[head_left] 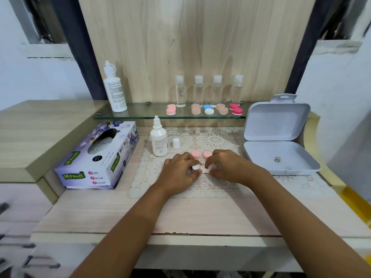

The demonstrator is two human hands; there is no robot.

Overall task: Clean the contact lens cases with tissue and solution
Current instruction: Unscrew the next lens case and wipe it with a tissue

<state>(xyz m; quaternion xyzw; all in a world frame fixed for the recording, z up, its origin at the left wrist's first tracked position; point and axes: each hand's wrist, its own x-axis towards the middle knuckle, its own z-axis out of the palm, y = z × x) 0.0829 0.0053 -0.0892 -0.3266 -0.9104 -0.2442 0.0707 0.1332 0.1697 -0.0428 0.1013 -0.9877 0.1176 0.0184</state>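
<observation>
Your left hand point(179, 169) and right hand point(226, 166) met low on the lace mat point(210, 139), fingers curled inward toward each other. Between them lay a white lens case point(197, 167): your left fingertips were closed on its near well, and your right fingers pinched the white part at its other end point(206, 169). Whether that white part was case or tissue could not be told.

Just beyond your fingertips sat two pink caps point(201, 154), side by side, flat on the mat, apart from your hands. Farther out and left of your left hand stood a small white solution bottle point(159, 141), uncapped, with its white cap point(176, 143) upright beside it.

Well left of your grip lay the tissue box point(96, 157), purple floral, marked "Mysoft" and "Soft Facial Tissue." Bottle label print was too small to read.

Right of your right hand an open white hinged box point(281, 145) lay with its lid raised.

Beyond everything, a glass shelf point(140, 116) carried a tall white bottle point(115, 89), four clear bottles point(208, 90), and a row of lens cases point(204, 109) in pink, tan, blue-white and red. The surface was a pale wood-grain desk point(180, 215) with a wood back panel; white walls stood either side.
</observation>
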